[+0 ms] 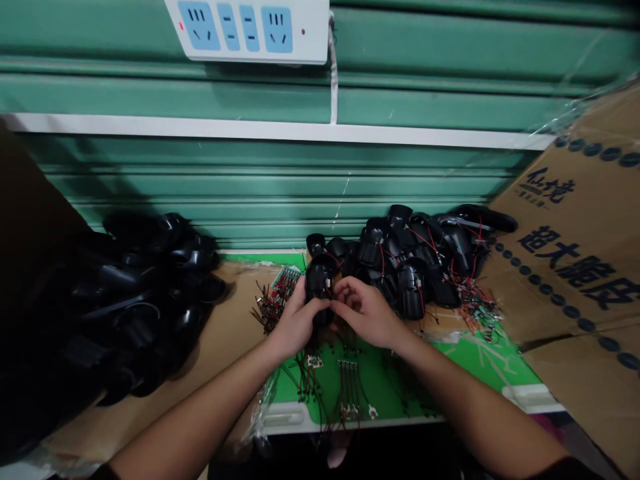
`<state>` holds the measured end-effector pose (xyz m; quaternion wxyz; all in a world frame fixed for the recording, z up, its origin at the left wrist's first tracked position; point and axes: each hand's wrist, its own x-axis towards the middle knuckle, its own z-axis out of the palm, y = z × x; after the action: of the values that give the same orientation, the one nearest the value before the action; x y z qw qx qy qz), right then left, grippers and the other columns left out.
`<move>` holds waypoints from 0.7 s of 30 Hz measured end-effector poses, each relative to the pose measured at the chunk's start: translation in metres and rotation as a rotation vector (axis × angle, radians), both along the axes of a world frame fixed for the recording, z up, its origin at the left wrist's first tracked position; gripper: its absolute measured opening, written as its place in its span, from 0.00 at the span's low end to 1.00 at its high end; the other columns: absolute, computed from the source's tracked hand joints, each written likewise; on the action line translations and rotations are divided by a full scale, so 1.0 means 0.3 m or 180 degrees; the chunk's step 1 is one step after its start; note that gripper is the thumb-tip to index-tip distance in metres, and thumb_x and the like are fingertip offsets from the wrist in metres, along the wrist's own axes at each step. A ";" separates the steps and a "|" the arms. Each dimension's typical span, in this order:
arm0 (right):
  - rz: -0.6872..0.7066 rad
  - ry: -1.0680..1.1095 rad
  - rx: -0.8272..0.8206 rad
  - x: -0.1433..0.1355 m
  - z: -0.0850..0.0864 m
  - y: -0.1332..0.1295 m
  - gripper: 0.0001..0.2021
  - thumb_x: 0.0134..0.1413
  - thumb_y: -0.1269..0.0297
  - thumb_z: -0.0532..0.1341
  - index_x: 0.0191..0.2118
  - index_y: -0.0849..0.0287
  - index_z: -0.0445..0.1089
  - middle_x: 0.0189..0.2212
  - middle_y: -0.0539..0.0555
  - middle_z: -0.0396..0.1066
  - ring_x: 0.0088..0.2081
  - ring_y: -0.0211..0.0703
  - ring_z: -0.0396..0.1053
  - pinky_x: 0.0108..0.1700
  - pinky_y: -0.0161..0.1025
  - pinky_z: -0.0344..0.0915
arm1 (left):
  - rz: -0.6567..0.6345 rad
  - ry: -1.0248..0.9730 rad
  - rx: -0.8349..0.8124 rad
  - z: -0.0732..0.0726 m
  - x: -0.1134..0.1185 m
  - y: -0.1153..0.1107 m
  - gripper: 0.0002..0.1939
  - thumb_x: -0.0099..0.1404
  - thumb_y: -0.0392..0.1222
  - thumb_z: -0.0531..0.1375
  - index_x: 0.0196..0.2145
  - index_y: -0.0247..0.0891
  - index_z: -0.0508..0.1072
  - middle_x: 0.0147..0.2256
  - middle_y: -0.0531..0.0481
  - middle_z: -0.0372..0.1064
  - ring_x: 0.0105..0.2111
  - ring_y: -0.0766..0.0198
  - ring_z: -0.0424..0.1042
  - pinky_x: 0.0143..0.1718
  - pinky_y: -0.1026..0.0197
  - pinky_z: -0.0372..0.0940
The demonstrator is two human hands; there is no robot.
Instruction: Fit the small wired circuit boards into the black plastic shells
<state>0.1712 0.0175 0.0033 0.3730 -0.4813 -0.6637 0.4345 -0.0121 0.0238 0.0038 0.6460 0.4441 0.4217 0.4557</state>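
Observation:
My left hand (pixel 294 323) is closed around a glossy black plastic housing (pixel 320 275), holding it above the near part of the green table. The fingers of my right hand (pixel 369 312) are curled in a pinch at the housing's lower right side. Its thumb tip meets my left thumb. Whatever sits between the right fingertips is too small to make out; a thin red wire shows close by on the housing. Below my hands lie small wired circuit boards (pixel 349 408) with dark leads. A bundle of wired parts (pixel 273 303) is just left of my left hand.
Black housings with red wires (pixel 400 257) are heaped behind my right hand, beside tangled wires (pixel 477 303). More black housings (pixel 140 293) are piled on cardboard at left. A large carton (pixel 590 247) borders the right side. A power strip (pixel 255 30) hangs on the green shutter.

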 end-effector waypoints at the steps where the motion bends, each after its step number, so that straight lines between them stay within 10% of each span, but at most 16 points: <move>1: -0.0058 -0.0075 0.0088 0.004 0.004 0.002 0.09 0.63 0.61 0.66 0.45 0.56 0.70 0.33 0.47 0.71 0.28 0.36 0.67 0.30 0.34 0.63 | 0.0003 0.0045 0.0040 0.001 -0.005 0.011 0.24 0.58 0.39 0.67 0.52 0.40 0.68 0.39 0.53 0.71 0.34 0.62 0.73 0.33 0.61 0.71; 13: 0.0175 -0.0502 0.1080 0.031 0.076 -0.016 0.04 0.63 0.65 0.64 0.35 0.56 0.72 0.28 0.47 0.71 0.26 0.36 0.65 0.31 0.35 0.62 | 0.0543 0.1105 0.0180 0.025 0.000 0.242 0.26 0.56 0.42 0.75 0.48 0.36 0.70 0.33 0.49 0.78 0.28 0.62 0.76 0.35 0.59 0.71; 21: -0.0044 -0.0878 0.1345 0.131 0.232 -0.095 0.04 0.66 0.64 0.64 0.40 0.55 0.75 0.31 0.48 0.75 0.28 0.36 0.67 0.33 0.36 0.64 | 0.0304 0.1741 0.0319 0.003 0.110 0.399 0.19 0.57 0.40 0.76 0.42 0.32 0.76 0.33 0.46 0.78 0.29 0.61 0.78 0.35 0.55 0.76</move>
<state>0.2105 -0.0110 0.0730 0.3743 -0.4519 -0.7811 0.2137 0.0208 0.1435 0.0046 0.4632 0.5616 0.5777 0.3692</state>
